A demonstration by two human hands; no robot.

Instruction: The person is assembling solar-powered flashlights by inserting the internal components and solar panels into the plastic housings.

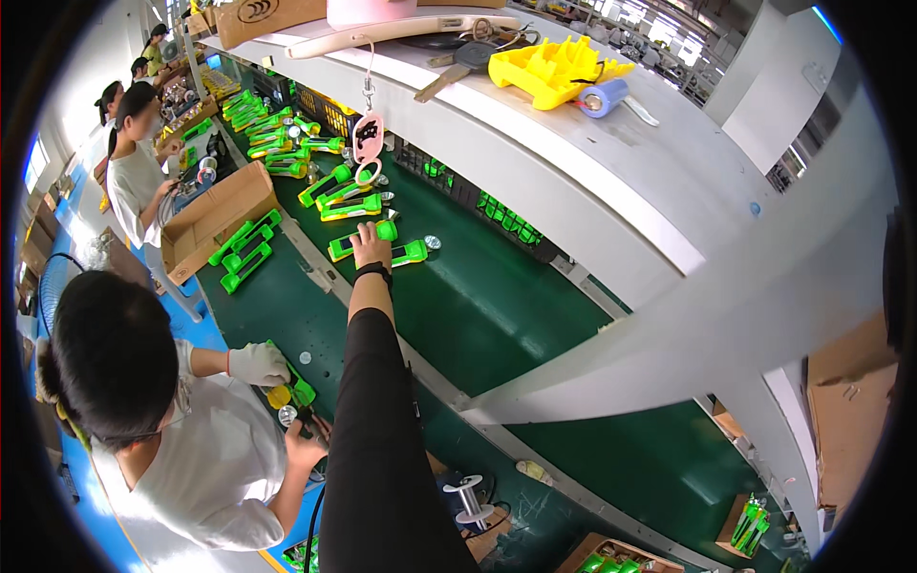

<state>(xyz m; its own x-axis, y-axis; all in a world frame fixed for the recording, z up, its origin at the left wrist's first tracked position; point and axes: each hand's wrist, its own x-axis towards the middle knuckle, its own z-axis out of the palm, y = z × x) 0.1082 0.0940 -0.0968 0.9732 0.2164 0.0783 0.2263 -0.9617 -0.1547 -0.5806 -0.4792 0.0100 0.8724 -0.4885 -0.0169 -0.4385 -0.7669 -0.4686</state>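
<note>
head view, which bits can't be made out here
All in the head view:
- Left hand: palm hidden by the hand's back
- Right hand: outside the frame
- Green device under it: partly covered by the left hand
- Bottom carton: cut off by the lower edge
- Black crate: partly hidden by the white shelf
- Farthest co-worker: hands too small

no words or numbers can be read. one printed sign shows: a dark oval mark (258, 10) of curved strokes on the brown cardboard box (291, 21), far left on the white shelf (683, 172). small dark strokes (851, 392) on the tan carton (850, 444) at right are unclear.
</note>
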